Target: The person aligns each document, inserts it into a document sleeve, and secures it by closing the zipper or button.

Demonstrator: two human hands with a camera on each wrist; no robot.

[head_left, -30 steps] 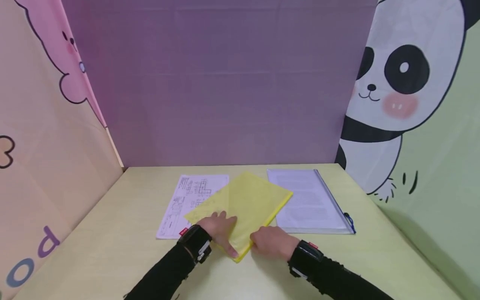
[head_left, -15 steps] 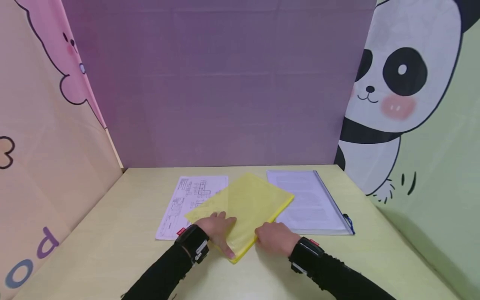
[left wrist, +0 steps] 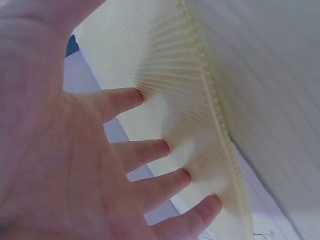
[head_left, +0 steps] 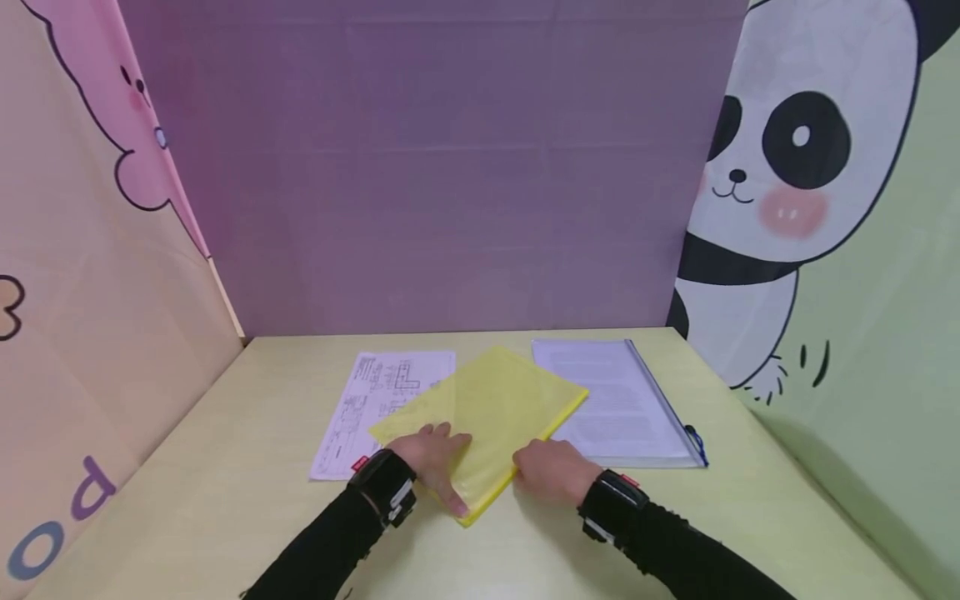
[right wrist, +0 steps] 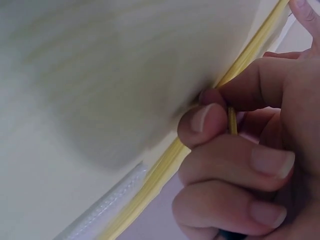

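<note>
Head view: the left hand (head_left: 432,458) is pressing the yellow folder (head_left: 501,404), its fingers spread apart; the right hand (head_left: 555,472) is pinching at the folder's edge with curled fingers.

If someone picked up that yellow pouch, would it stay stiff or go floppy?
The yellow pouch would probably bend rather than stay stiff, since its thin, mesh-like surface puckers under the fingertips of the left hand. It looks likely to be light, being so slim. Rolling seems unlikely, given its flat shape.
</note>
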